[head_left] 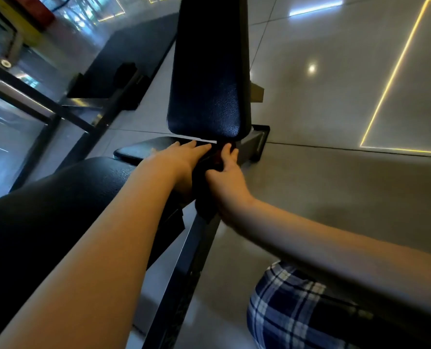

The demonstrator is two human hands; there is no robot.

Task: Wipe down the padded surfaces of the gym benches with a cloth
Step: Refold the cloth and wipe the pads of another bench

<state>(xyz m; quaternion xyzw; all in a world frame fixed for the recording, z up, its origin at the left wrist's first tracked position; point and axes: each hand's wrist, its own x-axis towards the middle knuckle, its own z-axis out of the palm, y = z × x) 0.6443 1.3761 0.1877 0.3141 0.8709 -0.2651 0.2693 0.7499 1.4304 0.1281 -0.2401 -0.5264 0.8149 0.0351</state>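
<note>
Black textured vinyl covered the upright back pad (206, 79) of the gym bench, standing just beyond the flat black seat pad (133, 153). The left hand (184, 157) lay flat on that padded surface, its fingers (199, 147) straight and close together, reaching the gap below the back pad. The right hand (228, 180) was beside it, fingers curled and clamped on a dark crumpled cloth (204, 197) draped over the seat's right edge above the black metal frame (184, 260). Blue-and-white plaid fabric (284, 311) showed over the glossy grey tiled floor (335, 102).
</note>
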